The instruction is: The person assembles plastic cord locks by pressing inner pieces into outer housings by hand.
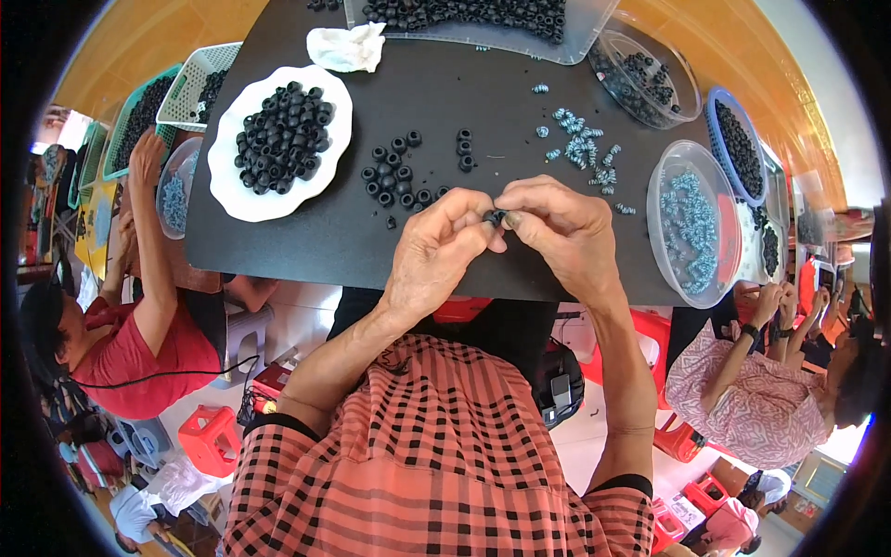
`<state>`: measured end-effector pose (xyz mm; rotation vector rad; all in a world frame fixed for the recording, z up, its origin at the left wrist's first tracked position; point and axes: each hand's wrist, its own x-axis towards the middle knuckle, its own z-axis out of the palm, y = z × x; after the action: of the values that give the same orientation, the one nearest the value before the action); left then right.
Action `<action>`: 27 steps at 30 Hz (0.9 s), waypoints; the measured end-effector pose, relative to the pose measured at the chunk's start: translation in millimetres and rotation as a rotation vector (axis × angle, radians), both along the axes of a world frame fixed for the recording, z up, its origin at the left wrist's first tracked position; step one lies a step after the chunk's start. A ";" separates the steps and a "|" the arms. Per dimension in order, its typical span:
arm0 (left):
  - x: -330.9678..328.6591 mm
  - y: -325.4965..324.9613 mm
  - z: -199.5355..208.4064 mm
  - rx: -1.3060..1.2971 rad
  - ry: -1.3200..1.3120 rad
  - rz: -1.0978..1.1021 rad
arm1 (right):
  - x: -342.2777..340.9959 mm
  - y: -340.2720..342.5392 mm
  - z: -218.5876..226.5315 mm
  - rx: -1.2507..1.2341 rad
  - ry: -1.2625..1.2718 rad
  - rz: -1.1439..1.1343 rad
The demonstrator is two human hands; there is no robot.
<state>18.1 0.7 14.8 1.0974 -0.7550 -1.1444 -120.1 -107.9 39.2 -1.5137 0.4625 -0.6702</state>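
Observation:
In front of my chest, above the table's near edge, both hands meet at the fingertips around a small black round part. My left hand pinches it from the left, and my right hand closes on it from the right. The fingers cover most of it. Just beyond my left hand lies a loose group of black round parts with holes, with a short row of the same kind to its right. Small blue-and-silver coils like springs are scattered beyond my right hand.
A white scalloped plate heaped with black parts stands at left. A clear tub of coils is at right, a round clear container behind it. A clear bin and a white cloth lie far back. People work on both sides.

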 end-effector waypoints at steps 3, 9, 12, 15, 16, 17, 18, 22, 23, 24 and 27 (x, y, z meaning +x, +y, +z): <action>0.0 -0.7 -2.6 -0.008 -0.017 0.007 | -0.2 1.2 0.8 -0.030 0.025 -0.010; -1.4 0.3 3.3 0.030 -0.105 -0.002 | 1.0 1.1 7.3 -0.031 0.045 -0.014; -4.0 1.7 2.6 0.021 -0.102 0.010 | 2.9 1.8 9.3 -0.054 0.085 0.013; -3.8 1.5 1.3 -0.003 -0.092 0.017 | 3.4 1.1 7.5 -0.114 0.076 -0.005; -3.9 2.0 1.4 -0.001 -0.090 0.016 | 3.1 1.1 6.7 -0.102 0.080 -0.017; -3.6 1.5 1.6 0.000 -0.086 0.011 | 2.8 1.2 5.9 -0.089 0.084 -0.030; -3.3 1.0 1.3 0.002 -0.082 0.006 | 2.2 1.8 5.0 -0.085 0.087 -0.032; -3.0 -0.5 -3.6 0.005 -0.096 0.018 | 1.7 0.2 2.3 -0.077 0.100 -0.093; -2.6 -1.1 -4.5 -0.015 -0.079 0.019 | 1.9 -0.4 1.6 -0.094 0.089 -0.092; -3.0 -0.6 -5.1 -0.036 -0.063 0.022 | 2.1 -0.2 0.6 -0.116 0.098 -0.094; -2.4 -2.0 -0.6 0.005 -0.156 0.033 | 5.8 2.8 3.9 -0.083 0.025 -0.056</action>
<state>15.7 -1.3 14.2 1.2098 -0.8524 -1.0416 -114.3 -105.2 43.1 -1.5939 0.5021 -0.7224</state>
